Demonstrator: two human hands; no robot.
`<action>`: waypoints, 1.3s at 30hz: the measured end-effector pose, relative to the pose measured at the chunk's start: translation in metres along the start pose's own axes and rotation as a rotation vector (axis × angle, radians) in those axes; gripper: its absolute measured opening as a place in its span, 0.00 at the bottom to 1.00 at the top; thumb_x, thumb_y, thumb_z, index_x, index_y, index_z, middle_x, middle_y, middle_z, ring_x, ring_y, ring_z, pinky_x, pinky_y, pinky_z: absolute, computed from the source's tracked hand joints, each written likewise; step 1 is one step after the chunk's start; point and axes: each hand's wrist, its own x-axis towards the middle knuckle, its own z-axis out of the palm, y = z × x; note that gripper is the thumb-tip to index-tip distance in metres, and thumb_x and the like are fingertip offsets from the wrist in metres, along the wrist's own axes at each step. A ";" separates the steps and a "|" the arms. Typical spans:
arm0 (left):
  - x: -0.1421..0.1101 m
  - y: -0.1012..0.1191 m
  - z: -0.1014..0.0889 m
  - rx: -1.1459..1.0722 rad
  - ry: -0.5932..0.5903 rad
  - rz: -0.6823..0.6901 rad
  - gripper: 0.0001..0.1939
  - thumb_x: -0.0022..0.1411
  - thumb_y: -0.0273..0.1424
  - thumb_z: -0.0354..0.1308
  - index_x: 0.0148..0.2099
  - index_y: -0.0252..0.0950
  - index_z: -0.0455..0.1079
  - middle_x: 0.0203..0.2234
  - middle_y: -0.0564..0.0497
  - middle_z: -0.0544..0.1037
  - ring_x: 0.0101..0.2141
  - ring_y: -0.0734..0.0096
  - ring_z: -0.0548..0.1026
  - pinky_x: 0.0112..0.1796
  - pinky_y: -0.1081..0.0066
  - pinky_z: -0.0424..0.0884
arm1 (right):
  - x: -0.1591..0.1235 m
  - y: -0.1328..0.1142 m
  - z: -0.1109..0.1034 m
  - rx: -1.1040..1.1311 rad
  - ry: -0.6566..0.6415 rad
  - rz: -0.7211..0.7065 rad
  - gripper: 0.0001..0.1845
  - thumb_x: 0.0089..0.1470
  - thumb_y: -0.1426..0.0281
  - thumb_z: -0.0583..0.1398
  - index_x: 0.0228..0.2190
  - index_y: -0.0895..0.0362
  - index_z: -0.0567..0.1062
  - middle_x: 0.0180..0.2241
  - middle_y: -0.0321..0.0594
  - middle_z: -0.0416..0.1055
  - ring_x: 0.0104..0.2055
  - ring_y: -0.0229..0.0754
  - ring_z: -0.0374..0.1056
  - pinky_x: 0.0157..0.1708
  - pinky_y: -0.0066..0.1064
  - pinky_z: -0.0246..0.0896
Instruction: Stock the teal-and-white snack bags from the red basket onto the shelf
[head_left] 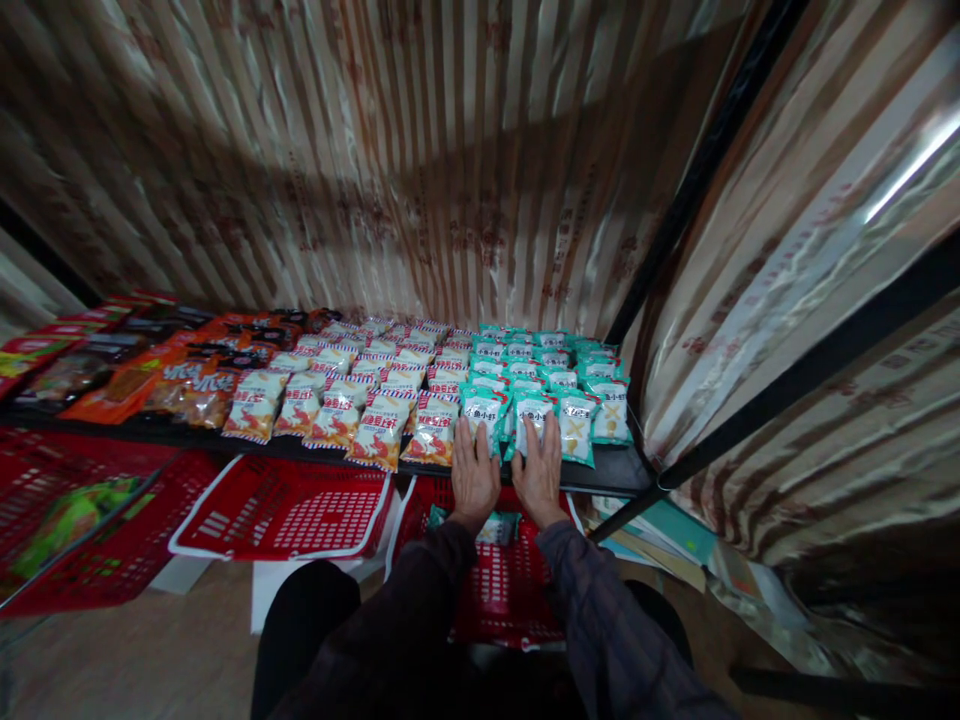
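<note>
Rows of green-and-white snack packets (pixel 555 358) lie at the right end of a dark shelf (pixel 619 470). My left hand (pixel 475 478) rests with outstretched fingers on the lower part of a front-row packet (pixel 482 402). Beside it, my right hand (pixel 538 470) touches another front packet (pixel 532 408), its fingers also extended. Neither hand is wrapped round anything; the palms face down and away from view. Below my wrists, a red basket (pixel 504 590) holds a few more green packets (pixel 496 527), partly hidden by my forearms.
White-and-red snack packets (pixel 382 428) fill the shelf's middle, with orange bags (pixel 202 375) and red bags (pixel 45 345) farther left. More red baskets (pixel 300 505) stand below. A black post (pixel 675 200) rises at the right; striped plastic sheeting (pixel 420 180) hangs behind.
</note>
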 end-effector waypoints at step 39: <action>-0.007 0.006 -0.005 -0.070 -0.013 0.069 0.37 0.62 0.23 0.46 0.70 0.31 0.37 0.68 0.33 0.37 0.67 0.48 0.36 0.60 0.42 0.52 | -0.005 0.009 -0.013 -0.014 -0.068 -0.068 0.31 0.62 0.70 0.50 0.64 0.52 0.50 0.70 0.45 0.24 0.70 0.57 0.27 0.61 0.58 0.46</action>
